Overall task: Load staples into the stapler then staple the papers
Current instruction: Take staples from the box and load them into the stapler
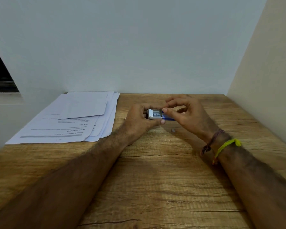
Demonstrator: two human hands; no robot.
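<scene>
Top sheet of the papers (69, 123), print upside down to the viewer: headings "TASK GOAL" and "INITIAL SCENE SETUP" legible; remaining lines too small to read.

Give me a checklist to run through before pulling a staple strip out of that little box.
1. Staple box steady in left hand: ok.
2. Tray slid open out of its blue sleeve: ok.
3. Right hand grip on the sleeve: ok.
4. Staples left in the tray: cannot tell.
5. Stapler within reach: not ok, none in view.
6. Papers stacked on the table, away from the hands: ok.
</scene>
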